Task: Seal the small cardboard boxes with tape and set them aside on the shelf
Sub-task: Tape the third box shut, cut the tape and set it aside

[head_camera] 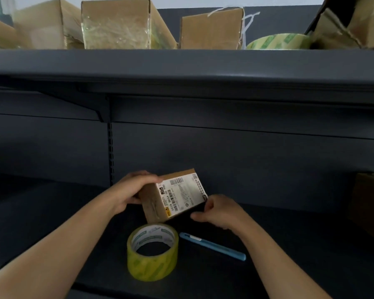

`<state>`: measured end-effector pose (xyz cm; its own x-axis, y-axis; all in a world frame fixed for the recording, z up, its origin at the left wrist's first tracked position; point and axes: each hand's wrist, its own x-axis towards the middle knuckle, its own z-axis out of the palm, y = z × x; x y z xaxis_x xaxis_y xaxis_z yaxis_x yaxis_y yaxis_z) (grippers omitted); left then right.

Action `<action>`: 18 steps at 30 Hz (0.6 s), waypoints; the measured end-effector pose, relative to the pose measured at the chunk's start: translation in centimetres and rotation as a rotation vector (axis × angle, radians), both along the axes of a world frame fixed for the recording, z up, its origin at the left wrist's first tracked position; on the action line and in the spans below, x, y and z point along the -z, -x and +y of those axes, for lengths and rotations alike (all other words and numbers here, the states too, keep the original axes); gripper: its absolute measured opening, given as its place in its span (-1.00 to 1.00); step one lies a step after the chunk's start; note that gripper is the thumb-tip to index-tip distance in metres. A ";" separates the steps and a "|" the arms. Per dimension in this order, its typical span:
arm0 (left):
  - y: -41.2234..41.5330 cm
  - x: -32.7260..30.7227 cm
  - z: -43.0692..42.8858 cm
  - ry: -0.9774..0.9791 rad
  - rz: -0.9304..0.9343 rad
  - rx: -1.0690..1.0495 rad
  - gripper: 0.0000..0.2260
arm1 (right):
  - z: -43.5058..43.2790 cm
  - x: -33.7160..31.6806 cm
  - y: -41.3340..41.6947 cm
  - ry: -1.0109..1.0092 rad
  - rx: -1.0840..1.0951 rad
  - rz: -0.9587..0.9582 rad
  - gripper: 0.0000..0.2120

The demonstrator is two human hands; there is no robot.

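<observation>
Small cardboard box (152, 201): held tilted in the air above the lower shelf (52, 223), in the middle of the view, one corner pointing down toward the near tape roll; it does not touch the shelf.
Shipping label (184, 193): white, printed with barcodes, covering the box's broad face that is turned up and toward the viewer.
Left hand (136, 188): fingers curled over the far-left end of the small cardboard box, thumb on the near side, gripping it.
Right hand (218, 212): thumb and fingertips pinch the small cardboard box at its lower right corner, just beside the label's edge.
Near tape roll (152, 251): yellow-green, lying flat on the lower shelf with its hole facing up, just below the box and between the two forearms.
Blue cutter (212, 246): slim, lying flat on the lower shelf just right of the near tape roll, angled from far-left to near-right.
Upper shelf (181, 61): dark grey, far above the hands, carrying a row of cardboard boxes.
Taped box (117, 24): on the upper shelf left of centre, its front wrapped in crinkled clear tape.
Plain box (212, 29): on the upper shelf right of centre, a white strip hanging at its right edge.
Far tape roll (276, 42): yellow-green, on the upper shelf right of the plain box.
Torn box (350, 24): far right on the upper shelf, flaps ragged and open.
</observation>
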<state>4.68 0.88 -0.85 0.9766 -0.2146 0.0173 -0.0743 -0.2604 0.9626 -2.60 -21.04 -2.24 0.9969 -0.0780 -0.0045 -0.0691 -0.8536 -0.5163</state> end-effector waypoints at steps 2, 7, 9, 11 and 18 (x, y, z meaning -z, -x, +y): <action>-0.1 0.3 0.4 0.049 0.040 0.005 -0.77 | 0.2 0.0 -0.2 -0.028 0.096 -0.112 -0.55; -0.6 1.1 1.0 0.192 0.122 -0.015 -0.75 | 0.7 -0.1 -0.5 -0.232 0.003 -0.154 -0.10; -0.5 1.3 0.6 0.230 0.137 -0.027 -0.77 | 0.9 -0.2 -0.5 -0.278 -0.039 -0.178 -0.16; -0.4 1.6 0.2 0.245 0.148 -0.068 -0.73 | 1.3 -0.2 -0.3 -0.255 -0.043 -0.230 -0.27; -0.7 2.7 0.4 0.264 0.107 -0.142 -0.40 | 2.8 0.5 -0.9 -0.221 -0.077 -0.181 -0.34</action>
